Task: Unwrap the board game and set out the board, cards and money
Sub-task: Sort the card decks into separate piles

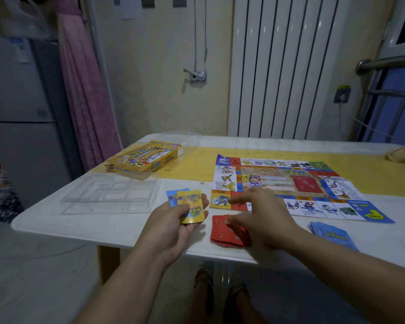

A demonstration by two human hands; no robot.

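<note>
Edges first: the white table (80, 220) ends just below our hands, and the red cards (221, 233) lie close to that near edge, with the blue stack (334, 235) well to their right, also near it. The board (267, 181) lies unfolded and flat on the right half, partly on the yellow runner (197, 164), with a second red stack (305, 184) lying inside its middle panel. A clear plastic tray (110, 195) fills the near left corner, and the yellow game box (145, 160) sits behind it at the far left edge. Bare tabletop shows between the tray and the board, and along the far side behind the board. A crumpled scrap (399, 155) lies on the runner at the far right.

Our left hand (173, 220) is palm up with fingers curled round a yellow card (192, 206), which lies over a blue card (172, 197). Our right hand (262, 213) is spread wide and blurred above the red cards; we cannot tell if it touches them.

Print covers the box, the cards and the board squares, but it is too small and soft for us to read; the red cards carry gold marks.
</note>
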